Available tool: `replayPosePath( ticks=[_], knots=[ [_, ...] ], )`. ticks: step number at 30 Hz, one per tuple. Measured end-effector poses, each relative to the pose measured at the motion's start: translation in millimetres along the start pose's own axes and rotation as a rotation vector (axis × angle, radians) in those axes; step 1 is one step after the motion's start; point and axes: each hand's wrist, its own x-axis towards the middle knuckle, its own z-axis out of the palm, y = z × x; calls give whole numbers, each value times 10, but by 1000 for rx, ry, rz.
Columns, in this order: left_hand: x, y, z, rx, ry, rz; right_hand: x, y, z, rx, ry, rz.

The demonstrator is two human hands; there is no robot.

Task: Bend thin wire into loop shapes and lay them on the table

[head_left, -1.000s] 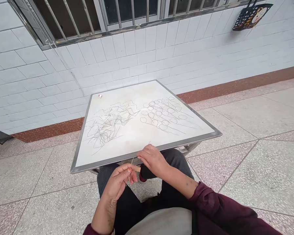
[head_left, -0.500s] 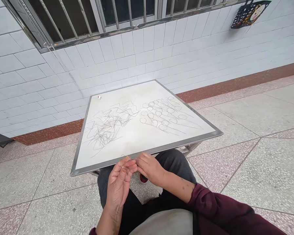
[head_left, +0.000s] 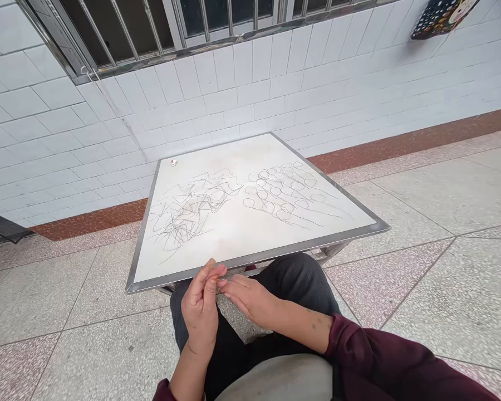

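My left hand (head_left: pixel 201 306) is closed in a pinch just off the table's near edge, thumb pressed against the fingers. My right hand (head_left: pixel 253 301) meets it from the right, its fingers pressed together at the left fingertips. Between them they hold a thin wire, too fine and too covered by the fingers to make out clearly now. On the white table (head_left: pixel 234 239) lies a tangled heap of bent thin wires (head_left: pixel 187 214) at the left. To the right, several wires with round loops (head_left: pixel 284 214) at their ends lie spread out in rows.
A small white and red object (head_left: pixel 174 162) sits at the table's far left corner. Behind the table stands a white tiled wall (head_left: pixel 217 106) with a barred window (head_left: pixel 217 22). A dark patterned bag (head_left: pixel 440 19) hangs at the upper right. My knees are under the table's near edge.
The left hand has turned and its fingers have drawn in; the wire loop seen at its fingertips no longer shows. The right hand has shifted slightly down. The whole view has moved a little.
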Motion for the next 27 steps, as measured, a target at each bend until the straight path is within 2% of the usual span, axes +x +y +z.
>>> replayPosePath(
  ticks=[4,6,8,11,13,15,18,22,24,27],
  knots=[
    [2,-6,-16,193,-52,146,3,-7,12,-2,40,20],
    [12,18,-24,140,-95,87,2,-8,14,-6,61,30],
    [24,49,-36,7,-121,-34,-2,-7,10,-11,66,37],
    [29,79,-59,-90,-84,-163,-12,-8,1,-17,57,42],
    [25,78,-71,-52,-51,-172,-15,-11,-4,-18,55,46],
    [21,61,-80,46,-51,-116,-11,-11,-10,-19,61,46],
    [30,10,-90,313,-93,69,-1,-6,-25,-33,66,37],
    [72,-69,-101,589,-234,321,-5,13,-41,-55,74,41],
    [91,-99,-104,658,-301,393,-18,24,-37,-68,72,45],
    [104,-130,-107,749,-330,464,-40,41,-8,-106,66,38]
  ],
)
